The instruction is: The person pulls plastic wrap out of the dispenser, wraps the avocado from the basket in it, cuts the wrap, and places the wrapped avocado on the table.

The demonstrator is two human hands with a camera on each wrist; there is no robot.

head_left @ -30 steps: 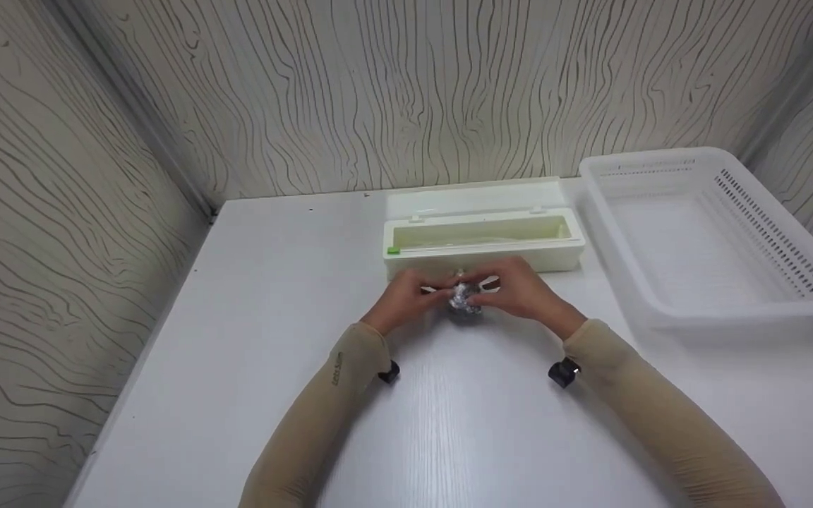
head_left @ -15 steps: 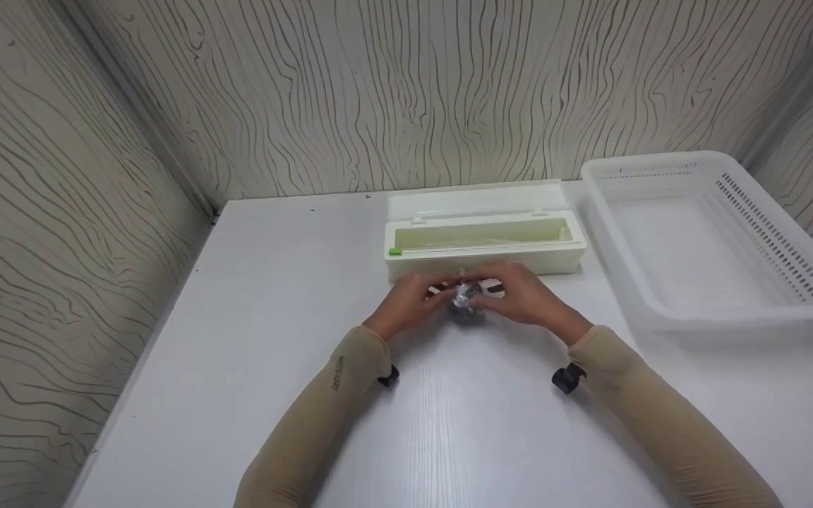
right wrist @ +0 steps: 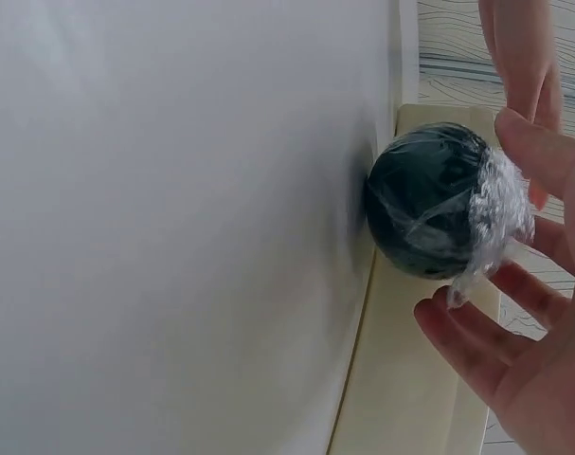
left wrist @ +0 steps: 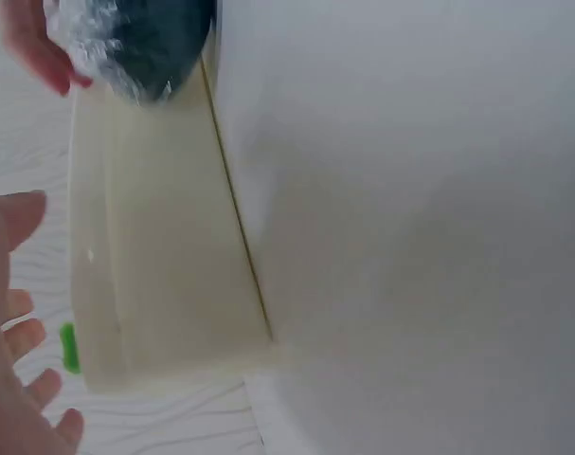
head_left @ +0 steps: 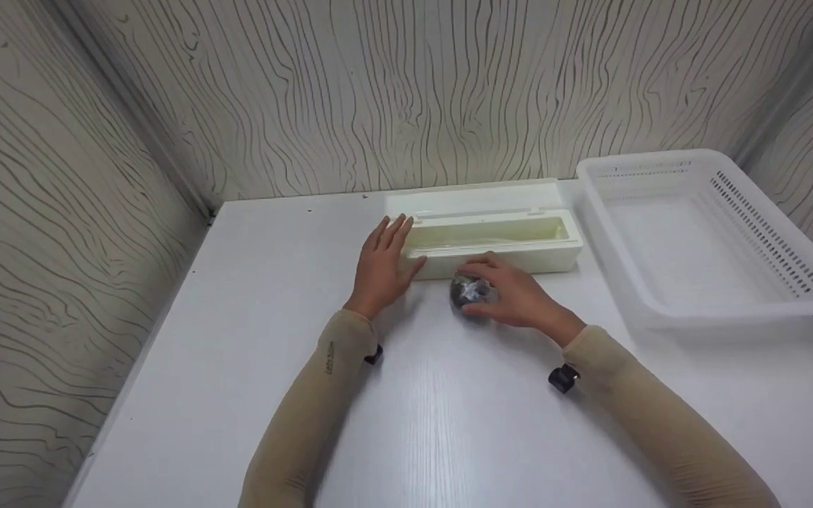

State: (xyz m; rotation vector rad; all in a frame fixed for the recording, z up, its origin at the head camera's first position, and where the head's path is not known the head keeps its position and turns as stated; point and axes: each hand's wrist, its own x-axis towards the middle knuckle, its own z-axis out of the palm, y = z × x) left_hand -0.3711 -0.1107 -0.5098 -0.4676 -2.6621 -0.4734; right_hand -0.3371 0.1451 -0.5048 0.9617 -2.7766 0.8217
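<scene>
A dark, round ball (head_left: 468, 291) wrapped in cling film stands on the white table, just before the cling film box (head_left: 505, 262). In the right wrist view the film is bunched up on one side of the ball (right wrist: 427, 201). My right hand (head_left: 516, 295) curls its thumb and fingers round the wrapped ball. My left hand (head_left: 380, 271) lies at the box's left end with fingers stretched out and thumb against its front. The box's lid (head_left: 473, 197) is folded back. A green cutter slider (left wrist: 69, 348) shows beside the left fingers in the left wrist view.
A white plastic basket (head_left: 632, 271) with slotted sides stands at the right, close to the box. Wood-patterned panels (head_left: 378, 99) rise behind the table and along both sides. Bare tabletop (head_left: 420, 423) lies between the forearms.
My left hand has left the wrapped ball and moved left and away from me to the box's end. My right hand stays at the ball, its fingers spread wider.
</scene>
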